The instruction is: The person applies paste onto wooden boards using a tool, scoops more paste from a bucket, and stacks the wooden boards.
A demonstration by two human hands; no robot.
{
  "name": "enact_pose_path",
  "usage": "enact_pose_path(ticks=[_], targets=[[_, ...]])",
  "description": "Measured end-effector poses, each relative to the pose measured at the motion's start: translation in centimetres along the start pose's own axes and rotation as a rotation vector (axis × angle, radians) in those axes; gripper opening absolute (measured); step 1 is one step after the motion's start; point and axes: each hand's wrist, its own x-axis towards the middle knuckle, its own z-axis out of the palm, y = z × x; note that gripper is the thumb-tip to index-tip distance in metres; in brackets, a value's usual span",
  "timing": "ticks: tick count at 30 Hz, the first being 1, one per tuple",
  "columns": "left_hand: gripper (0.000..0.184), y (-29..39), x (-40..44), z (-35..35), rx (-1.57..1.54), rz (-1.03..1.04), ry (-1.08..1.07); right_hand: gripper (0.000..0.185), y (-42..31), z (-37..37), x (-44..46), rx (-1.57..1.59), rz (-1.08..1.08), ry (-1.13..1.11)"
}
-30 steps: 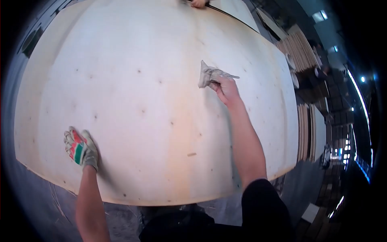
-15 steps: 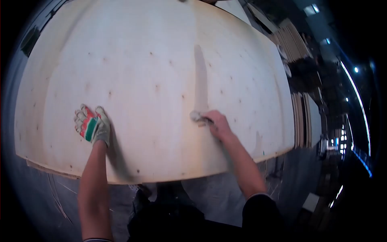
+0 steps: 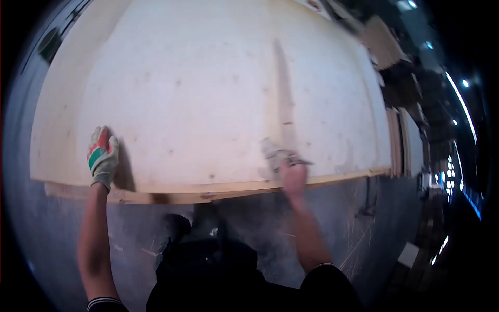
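A large pale plywood sheet (image 3: 208,99) with small brown knots lies in front of me. My left hand (image 3: 103,157), in a white, red and green work glove, rests on it near the left end, fingers stretched out. My bare right hand (image 3: 294,177) is closed around a putty knife (image 3: 276,155), blurred by motion, near the sheet's front edge. Pale paste seems to cover the blade. A greyish strip of filler (image 3: 283,86) runs along the sheet, away from the knife.
More sheet edges (image 3: 140,197) show under the front of the top sheet. Stacked boards (image 3: 397,140) stand at the right. A dark green container (image 3: 49,46) sits at the far left. Grey floor (image 3: 332,223) with thin scraps lies below the front edge.
My right hand has drawn the putty knife toward the front edge, and its blade has turned. My left hand's fingers have come closer together. The view has shifted, showing more floor.
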Motion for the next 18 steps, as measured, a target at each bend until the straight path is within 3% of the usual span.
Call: enact_pose_path(ticks=[4,8,10,12,15,16,18], targets=[[0.039,-9.2,-5.3,-2.5,-0.272,-0.107,0.065,0.014,-0.8,4.7,2.2,0.454,0.078,-0.106],[0.037,-16.5,-6.5,-4.0,-0.273,-0.199,0.129,0.014,-4.1,14.1,-0.4,0.650,0.227,-0.267],[0.037,-11.6,-7.7,-6.1,-0.243,-0.164,0.183,0.013,-3.9,10.0,-0.1,0.741,0.224,-0.354],[0.037,-10.4,-7.4,-8.3,-0.225,-0.180,0.182,0.013,-4.9,8.8,-1.0,0.682,0.186,-0.359],[0.044,-12.9,-5.8,-5.4,-0.149,-0.169,0.177,0.016,-6.1,9.7,-1.1,0.496,0.113,-0.294],[0.044,-13.3,-4.7,-5.2,-0.173,-0.161,0.199,0.019,-7.1,9.9,-0.7,0.389,-0.004,-0.271],[0.052,-14.3,-2.9,-5.1,0.004,-0.282,0.054,0.021,-9.5,10.7,-0.2,0.267,-0.109,-0.237]])
